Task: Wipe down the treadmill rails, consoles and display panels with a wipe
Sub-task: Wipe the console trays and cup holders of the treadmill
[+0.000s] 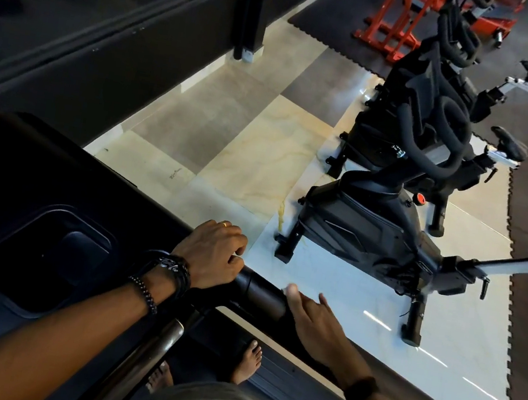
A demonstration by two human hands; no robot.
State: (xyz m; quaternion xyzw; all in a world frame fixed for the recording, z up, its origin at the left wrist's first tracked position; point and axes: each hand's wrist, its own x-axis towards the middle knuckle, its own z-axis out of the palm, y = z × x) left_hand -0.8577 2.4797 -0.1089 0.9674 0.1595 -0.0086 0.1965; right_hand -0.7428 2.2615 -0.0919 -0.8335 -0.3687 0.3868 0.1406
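I stand on a black treadmill. Its right side rail (262, 292) runs from the console (18, 183) down to the right. My left hand (213, 254) reaches across and grips the rail where it meets the console, fingers curled over it. My right hand (316, 324) rests on the rail just behind, its thumb and one finger sticking out straight and slightly blurred. No wipe shows in either hand; the left palm is hidden. A square recessed tray (51, 260) sits in the console. My bare feet (248, 362) are on the deck below.
A dark front crossbar (145, 363) angles under my left forearm. Black spin bikes (370, 236) stand in a row close to the right on pale tiles. Red gym frames (391, 23) are at the back, and a glass wall (80, 1) fills the upper left.
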